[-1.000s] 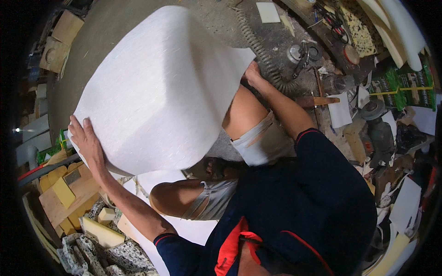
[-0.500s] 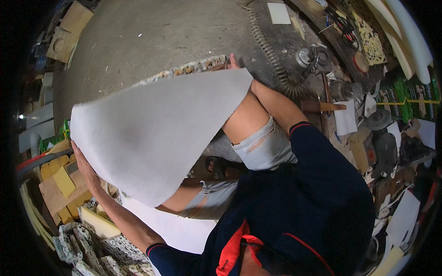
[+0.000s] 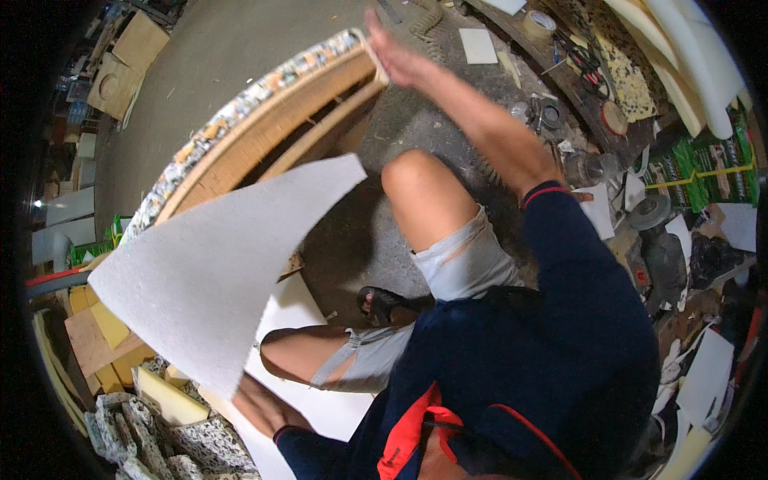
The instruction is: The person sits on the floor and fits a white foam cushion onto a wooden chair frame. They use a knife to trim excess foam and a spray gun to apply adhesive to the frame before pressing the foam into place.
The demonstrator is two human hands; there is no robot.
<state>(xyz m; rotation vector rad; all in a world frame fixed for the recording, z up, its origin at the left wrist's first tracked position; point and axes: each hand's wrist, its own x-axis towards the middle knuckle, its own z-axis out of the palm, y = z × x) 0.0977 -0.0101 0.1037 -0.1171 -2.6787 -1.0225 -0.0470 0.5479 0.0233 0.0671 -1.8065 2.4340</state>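
A curved wooden frame, edged along its top with multicoloured speckled foam, tilts across the upper left of my view. My right hand grips its raised far end, fingers pointing up along the end. A white felt-like sheet with a curved edge covers the frame's near part, its corners sticking out. My left hand is hidden beneath the sheet; only the forearm shows below it.
Speckled foam offcuts and yellow foam pieces lie at the lower left, near a white sheet by my left knee. At the right are a coiled hose, scissors, tape, a grey tool and upright foam sheets.
The frame has come into view from behind the white sheet. My right hand has risen forward with the frame's end; my left forearm has drawn back and down, its hand now hidden.
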